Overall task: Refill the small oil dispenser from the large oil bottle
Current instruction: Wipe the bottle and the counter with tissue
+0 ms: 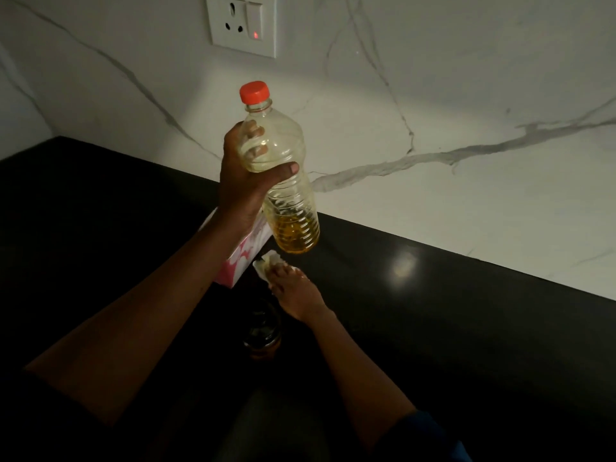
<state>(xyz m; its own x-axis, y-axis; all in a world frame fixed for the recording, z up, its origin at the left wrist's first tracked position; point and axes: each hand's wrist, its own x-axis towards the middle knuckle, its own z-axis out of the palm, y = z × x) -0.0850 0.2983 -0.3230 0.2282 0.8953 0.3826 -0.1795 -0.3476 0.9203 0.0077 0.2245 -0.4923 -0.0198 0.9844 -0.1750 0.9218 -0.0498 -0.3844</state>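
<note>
My left hand (pixel 243 168) grips the large clear oil bottle (pixel 286 181) around its upper body and holds it up above the counter. The bottle has a red cap (pixel 254 92) screwed on and a little yellow oil at its bottom. Below it, my right hand (pixel 295 293) presses a crumpled white tissue (pixel 266 261) onto the black counter with straight fingers. The small oil dispenser (pixel 262 331), a dark glass jar, stands on the counter just left of my right wrist. It is dim and hard to make out.
A pink and white tissue box (pixel 245 258) lies on the black counter (pixel 433 311) behind my left forearm. A white marble wall (pixel 433 128) runs along the back, with a wall socket (pixel 241 23) whose red light is on.
</note>
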